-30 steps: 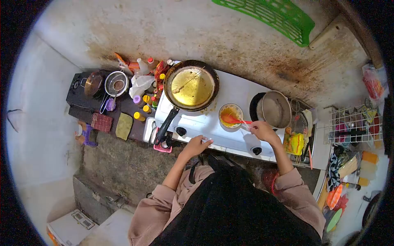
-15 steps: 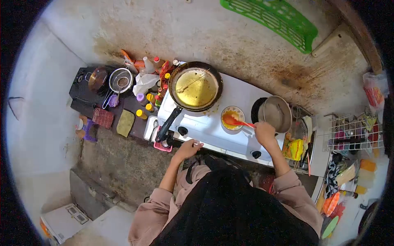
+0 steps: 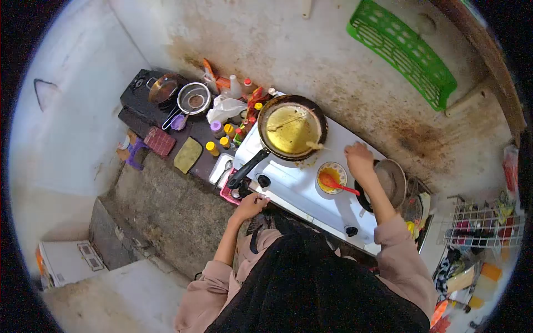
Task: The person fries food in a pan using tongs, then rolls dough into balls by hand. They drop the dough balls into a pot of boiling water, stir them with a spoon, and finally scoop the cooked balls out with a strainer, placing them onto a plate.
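Note:
My right hand (image 3: 361, 160) is over the white stove top (image 3: 288, 176), with its fingers apart and nothing visible in them. Below it stands a small patterned bowl (image 3: 322, 187) of yellow-orange liquid, a red spoon (image 3: 335, 183) leaning in it. To the hand's left is a large frying pan (image 3: 288, 126) holding yellow oil. A small pale, blurred thing (image 3: 315, 145) shows at the pan's lower right rim. Beside my right wrist sits a grey pot (image 3: 392, 183). My left hand (image 3: 251, 207) is at the stove's front edge, fingers curled together; what they grip is too small to make out.
On the left, a dark counter holds a strainer (image 3: 194, 98), yellow-capped jars (image 3: 212, 149) and folded cloths (image 3: 188, 155). The pan's black handle (image 3: 248, 168) reaches toward the front edge. A green rack (image 3: 402, 53) hangs on the wall; a white wire basket (image 3: 483, 225) is at right.
My right hand has let go of the red spoon, left in the bowl, and moved up beyond it. A pale thing now shows at the pan's rim. The camera view has turned.

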`<state>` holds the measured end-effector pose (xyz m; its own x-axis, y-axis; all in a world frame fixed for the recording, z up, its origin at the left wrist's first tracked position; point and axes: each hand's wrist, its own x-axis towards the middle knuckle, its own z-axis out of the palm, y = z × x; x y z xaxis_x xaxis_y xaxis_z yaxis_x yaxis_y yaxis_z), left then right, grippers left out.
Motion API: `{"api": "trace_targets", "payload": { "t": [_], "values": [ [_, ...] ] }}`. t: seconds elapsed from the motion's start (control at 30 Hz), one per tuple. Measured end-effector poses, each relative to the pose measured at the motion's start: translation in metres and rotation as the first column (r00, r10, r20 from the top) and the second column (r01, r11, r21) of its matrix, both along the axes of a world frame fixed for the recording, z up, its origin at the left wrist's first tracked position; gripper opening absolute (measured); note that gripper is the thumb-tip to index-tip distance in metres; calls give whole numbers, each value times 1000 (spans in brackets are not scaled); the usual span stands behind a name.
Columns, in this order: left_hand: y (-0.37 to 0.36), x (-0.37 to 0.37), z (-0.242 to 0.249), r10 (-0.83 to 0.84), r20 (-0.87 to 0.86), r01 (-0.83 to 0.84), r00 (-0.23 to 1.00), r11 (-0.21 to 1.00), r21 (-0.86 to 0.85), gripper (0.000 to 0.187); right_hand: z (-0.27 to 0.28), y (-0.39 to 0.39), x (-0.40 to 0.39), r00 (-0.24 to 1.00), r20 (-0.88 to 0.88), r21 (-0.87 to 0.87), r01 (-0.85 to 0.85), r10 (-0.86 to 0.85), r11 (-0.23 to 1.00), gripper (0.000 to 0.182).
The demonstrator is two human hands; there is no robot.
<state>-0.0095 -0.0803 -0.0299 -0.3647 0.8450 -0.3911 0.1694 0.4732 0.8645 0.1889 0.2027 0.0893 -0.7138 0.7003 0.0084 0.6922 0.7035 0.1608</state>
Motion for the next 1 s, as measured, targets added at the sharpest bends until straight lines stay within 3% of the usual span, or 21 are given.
{"api": "trace_targets", "payload": {
  "t": [0.07,0.13,0.23,0.27,0.37,0.57,0.67,0.77,0.87,0.97,1.0],
  "values": [
    [-6,-2,8,42,-6,-42,999,999,2,34,-25,23,-41,999,36,17,39,-39,999,11],
    [-14,-3,32,59,-20,-60,998,998,-26,34,-34,32,-73,998,-17,28,-53,53,998,12],
    [-33,1,3,196,-23,-194,980,979,53,34,-47,42,-110,988,25,18,-156,155,988,14],
    [-40,-2,-16,168,19,-169,986,984,61,34,-51,43,-120,982,59,8,-183,182,983,14],
    [-54,2,-3,264,103,-268,959,963,25,34,-70,49,-138,963,96,34,-255,251,966,16],
    [-67,9,17,363,75,-357,929,931,-77,32,-75,48,-152,931,105,94,-360,351,928,14],
    [-66,9,36,327,45,-321,944,941,-107,34,-79,56,-156,920,120,29,-380,374,925,16],
    [-73,10,2,351,70,-348,934,936,-57,35,-85,66,-152,915,34,-84,-398,402,913,14],
    [-73,9,6,361,102,-356,927,932,-71,36,-75,61,-151,962,-153,-207,-256,227,944,9],
    [-74,8,7,357,77,-353,931,933,-65,34,-52,61,-144,954,-151,-194,-286,259,938,11],
    [-73,8,9,362,108,-361,926,932,-37,33,-47,63,-143,939,-246,-180,-289,242,940,13]
  ]
}}
